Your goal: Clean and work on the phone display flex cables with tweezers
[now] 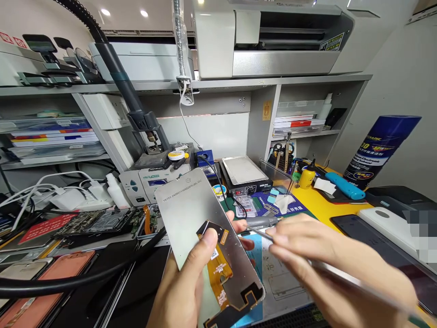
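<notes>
Tool (341, 274): slim and metal, pinched by the right hand (324, 259) between thumb and fingers. The fingers cover its middle and its rear end blurs, so tweezers or single pick is hard to say. Its tip is close to the left fingertips; whether they touch, I cannot tell.
Left hand (189, 278): closed round the display panel (180, 205), thumb pressed on the back, fingertips showing past the far edge; the rest of the fingers are hidden behind.
Panel: held tilted above the bench, metal backing toward the camera. Probably light, stiff and smooth enough to slip, with a fragile front that is out of sight; the long edges look the safest grip. Its lowest corner is cut off by the frame.
Flex cable (218, 273): orange, lying on the backing, its black upper end under the thumb. Likely soft and easily creased, so a poor handle.
Printed sheet (282, 278): below the hands, partly covered, its fine print unreadable.
White device (382, 223): at right, one end lost under a pixelated patch.
Heating plate (246, 171): farther back, beyond the hands.
</notes>
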`<state>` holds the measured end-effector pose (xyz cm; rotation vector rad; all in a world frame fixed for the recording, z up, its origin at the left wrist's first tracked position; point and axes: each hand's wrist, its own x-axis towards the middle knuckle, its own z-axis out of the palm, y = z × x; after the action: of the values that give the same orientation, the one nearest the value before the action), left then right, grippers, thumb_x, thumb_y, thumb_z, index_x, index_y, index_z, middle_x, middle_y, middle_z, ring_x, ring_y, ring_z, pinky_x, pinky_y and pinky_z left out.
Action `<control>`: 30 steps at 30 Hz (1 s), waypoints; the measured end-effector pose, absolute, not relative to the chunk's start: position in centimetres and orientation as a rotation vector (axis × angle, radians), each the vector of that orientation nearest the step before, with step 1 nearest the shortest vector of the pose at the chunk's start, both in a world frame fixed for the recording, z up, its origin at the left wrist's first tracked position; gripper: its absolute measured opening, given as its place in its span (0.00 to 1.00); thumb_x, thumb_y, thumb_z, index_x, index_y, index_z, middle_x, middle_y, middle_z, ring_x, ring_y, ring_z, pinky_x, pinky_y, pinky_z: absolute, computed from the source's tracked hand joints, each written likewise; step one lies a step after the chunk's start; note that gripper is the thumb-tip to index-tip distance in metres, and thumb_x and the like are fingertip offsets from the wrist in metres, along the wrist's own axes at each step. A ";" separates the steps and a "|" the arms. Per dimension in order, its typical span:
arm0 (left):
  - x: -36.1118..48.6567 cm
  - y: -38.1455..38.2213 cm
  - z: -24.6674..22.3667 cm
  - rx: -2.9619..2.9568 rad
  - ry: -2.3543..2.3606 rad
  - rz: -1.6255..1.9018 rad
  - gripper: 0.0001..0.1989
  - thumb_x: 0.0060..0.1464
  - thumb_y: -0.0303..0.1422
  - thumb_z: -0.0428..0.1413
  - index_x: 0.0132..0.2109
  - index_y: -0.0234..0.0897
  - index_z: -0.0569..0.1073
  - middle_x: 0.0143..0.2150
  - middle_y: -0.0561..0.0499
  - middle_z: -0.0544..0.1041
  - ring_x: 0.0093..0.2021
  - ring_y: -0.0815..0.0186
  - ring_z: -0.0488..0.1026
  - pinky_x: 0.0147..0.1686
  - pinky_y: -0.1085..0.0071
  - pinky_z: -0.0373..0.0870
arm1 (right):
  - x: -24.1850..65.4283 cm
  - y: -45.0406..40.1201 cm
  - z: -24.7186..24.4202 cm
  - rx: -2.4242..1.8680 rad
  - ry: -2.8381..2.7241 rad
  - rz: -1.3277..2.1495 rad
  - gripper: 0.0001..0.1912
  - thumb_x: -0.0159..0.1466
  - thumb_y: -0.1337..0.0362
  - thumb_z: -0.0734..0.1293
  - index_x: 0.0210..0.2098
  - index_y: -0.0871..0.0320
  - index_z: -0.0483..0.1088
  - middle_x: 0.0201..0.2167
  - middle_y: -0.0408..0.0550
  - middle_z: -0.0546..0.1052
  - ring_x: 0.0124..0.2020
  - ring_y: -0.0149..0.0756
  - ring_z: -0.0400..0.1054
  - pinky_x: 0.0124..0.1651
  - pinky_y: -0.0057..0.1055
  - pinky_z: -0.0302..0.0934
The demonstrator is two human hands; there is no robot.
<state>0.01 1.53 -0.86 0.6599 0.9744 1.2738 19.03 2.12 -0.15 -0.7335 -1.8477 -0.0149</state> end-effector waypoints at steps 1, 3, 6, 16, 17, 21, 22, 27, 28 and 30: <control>0.0 1.5 -0.8 0.658 0.957 1.279 0.21 0.54 0.42 0.59 0.52 0.39 0.77 0.47 0.44 0.82 0.49 0.48 0.79 0.49 0.55 0.76 | 19.0 2.3 -0.3 -0.822 -1.744 0.132 0.04 0.63 0.68 0.70 0.35 0.54 0.79 0.32 0.43 0.83 0.33 0.31 0.77 0.41 0.22 0.72; -0.1 1.4 -0.7 0.662 0.928 1.236 0.22 0.54 0.44 0.59 0.52 0.37 0.78 0.48 0.42 0.82 0.47 0.46 0.80 0.47 0.54 0.77 | 18.9 2.9 -0.6 -0.970 -1.507 0.533 0.03 0.62 0.65 0.72 0.31 0.52 0.79 0.27 0.40 0.81 0.29 0.30 0.75 0.36 0.21 0.70; -0.2 1.3 -0.6 0.637 0.918 1.118 0.27 0.51 0.48 0.60 0.52 0.34 0.78 0.48 0.39 0.82 0.45 0.43 0.80 0.42 0.52 0.79 | 18.9 3.7 -0.6 -0.950 -1.225 1.118 0.08 0.61 0.60 0.72 0.28 0.56 0.78 0.24 0.42 0.77 0.27 0.30 0.72 0.29 0.22 0.69; 0.2 2.2 0.6 0.508 1.258 0.968 0.24 0.50 0.38 0.65 0.53 0.35 0.75 0.42 0.41 0.84 0.41 0.49 0.81 0.34 0.60 0.80 | 19.0 4.6 0.1 -0.863 -0.987 1.389 0.10 0.58 0.63 0.75 0.26 0.63 0.75 0.24 0.45 0.75 0.24 0.28 0.69 0.28 0.22 0.67; 0.1 2.3 0.4 0.554 1.232 0.949 0.23 0.51 0.39 0.64 0.52 0.33 0.76 0.40 0.40 0.84 0.37 0.50 0.82 0.32 0.60 0.79 | 19.1 4.6 0.2 -0.862 -0.987 1.389 0.10 0.58 0.63 0.74 0.26 0.63 0.75 0.24 0.45 0.74 0.24 0.28 0.69 0.28 0.22 0.67; -0.5 2.5 -0.6 0.692 1.101 0.882 0.23 0.52 0.44 0.62 0.50 0.32 0.76 0.34 0.41 0.83 0.32 0.55 0.80 0.31 0.62 0.78 | 19.4 5.1 0.2 -0.846 -0.975 1.397 0.10 0.59 0.63 0.74 0.26 0.64 0.75 0.24 0.45 0.74 0.24 0.27 0.68 0.28 0.22 0.67; -0.7 2.5 -0.9 0.710 1.079 0.879 0.23 0.53 0.44 0.62 0.50 0.33 0.75 0.35 0.41 0.83 0.33 0.55 0.80 0.32 0.62 0.78 | 19.4 5.3 0.2 -0.839 -0.970 1.398 0.10 0.58 0.63 0.74 0.26 0.64 0.75 0.25 0.45 0.75 0.24 0.27 0.68 0.29 0.21 0.67; -0.9 3.0 -1.1 0.772 1.080 0.873 0.24 0.55 0.42 0.60 0.54 0.32 0.71 0.36 0.41 0.82 0.33 0.56 0.80 0.30 0.64 0.77 | 19.8 5.7 0.2 -0.792 -0.934 1.382 0.10 0.58 0.62 0.75 0.27 0.64 0.75 0.26 0.46 0.75 0.25 0.28 0.69 0.29 0.21 0.67; -0.9 3.1 -1.0 0.789 1.090 0.869 0.24 0.56 0.42 0.59 0.54 0.32 0.69 0.37 0.41 0.82 0.32 0.56 0.80 0.30 0.63 0.77 | 19.9 5.7 0.3 -0.780 -0.926 1.378 0.10 0.58 0.63 0.75 0.28 0.64 0.75 0.26 0.45 0.75 0.25 0.27 0.69 0.29 0.21 0.67; -1.0 3.2 -0.9 0.845 1.109 0.857 0.23 0.57 0.42 0.57 0.55 0.34 0.67 0.40 0.40 0.82 0.31 0.55 0.80 0.28 0.61 0.76 | 20.2 5.8 0.4 -0.753 -0.918 1.375 0.10 0.58 0.63 0.75 0.28 0.64 0.75 0.26 0.45 0.75 0.25 0.27 0.69 0.28 0.21 0.67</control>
<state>-0.96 3.22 -0.90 0.8451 1.1085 0.8572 20.20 5.79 0.36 -0.7528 -0.9181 1.3753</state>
